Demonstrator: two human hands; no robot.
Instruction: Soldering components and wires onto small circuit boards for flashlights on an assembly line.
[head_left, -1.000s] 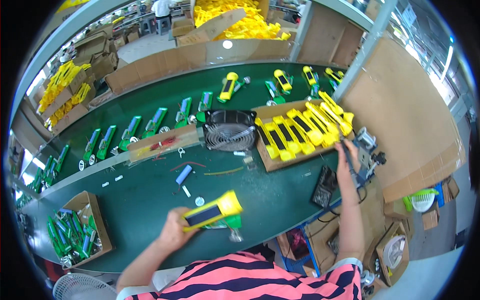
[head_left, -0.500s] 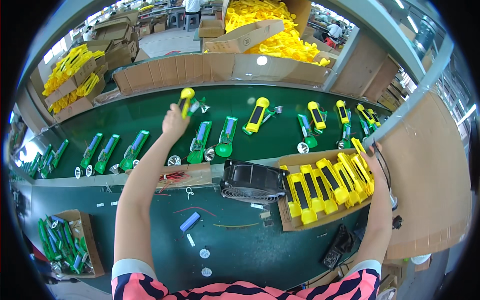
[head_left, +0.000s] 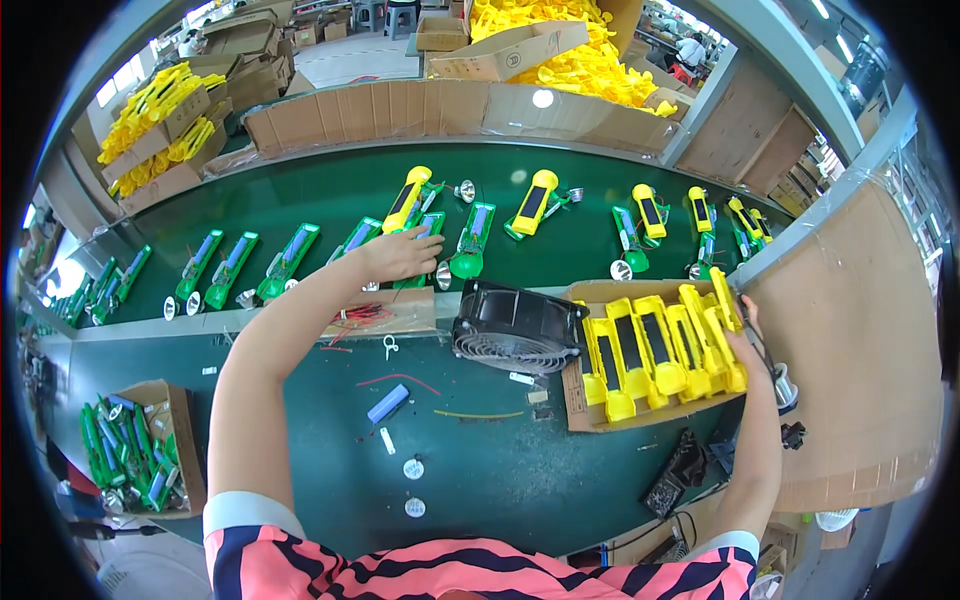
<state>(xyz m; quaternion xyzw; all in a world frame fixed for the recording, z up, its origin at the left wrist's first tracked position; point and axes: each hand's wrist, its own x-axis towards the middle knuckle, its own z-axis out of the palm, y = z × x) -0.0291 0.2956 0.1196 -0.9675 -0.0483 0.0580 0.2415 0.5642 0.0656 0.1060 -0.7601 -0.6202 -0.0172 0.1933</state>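
Note:
My left hand (head_left: 402,256) reaches over the green belt, its fingers stretched out against a green flashlight housing (head_left: 432,224) with a blue battery cell. Just beyond lies a yellow flashlight housing (head_left: 404,202) with a dark panel, and a silver reflector cup (head_left: 464,191) on wires beside it. On the right, my right hand (head_left: 746,338) grips a yellow flashlight shell (head_left: 724,300) at the edge of a cardboard box (head_left: 600,425). Rows of similar yellow shells (head_left: 655,350) fill that box. Part of the right hand's grip is hidden behind the shell.
A black fan (head_left: 515,325) stands left of the yellow shells. Green housings (head_left: 290,262) line the belt. Loose on the bench are a blue cell (head_left: 388,403) and wires. A box of green parts (head_left: 185,450) sits at left; a cardboard sheet (head_left: 855,350) rises at right.
My left hand has let go of the yellow housing, which now lies on the belt, and has come nearer to the green housings. My right hand stays at the box. The view has shifted slightly.

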